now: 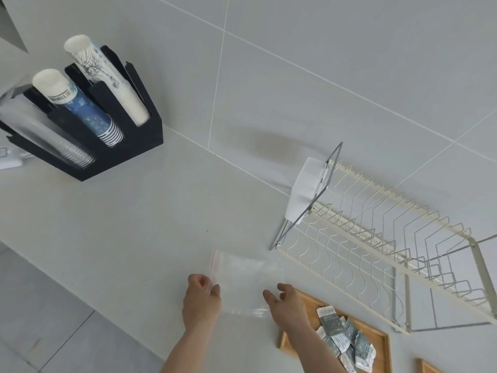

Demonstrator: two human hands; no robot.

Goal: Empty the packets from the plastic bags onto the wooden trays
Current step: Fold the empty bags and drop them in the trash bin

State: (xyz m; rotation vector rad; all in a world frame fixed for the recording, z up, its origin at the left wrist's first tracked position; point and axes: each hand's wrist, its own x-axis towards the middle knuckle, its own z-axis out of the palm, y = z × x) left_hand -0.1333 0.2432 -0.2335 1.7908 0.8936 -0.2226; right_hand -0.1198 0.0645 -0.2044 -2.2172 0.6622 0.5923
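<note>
A clear plastic bag [242,275] with a red strip along its left edge is stretched flat just above the pale counter and looks empty. My left hand [201,300] pinches its left edge near the red strip. My right hand [286,305] holds the bag's lower right part, fingers curled on the film. Right of that hand lies a wooden tray [376,337] carrying a heap of several grey-green and white packets [344,337]. The corner of a second wooden tray [427,367] shows at the bottom edge.
A cream wire dish rack [376,238] with a white plastic holder [306,189] stands at the right against the tiled wall. A black cup dispenser [107,146] with stacks of paper and clear cups sits at the far left. The counter's edge drops to the floor at lower left.
</note>
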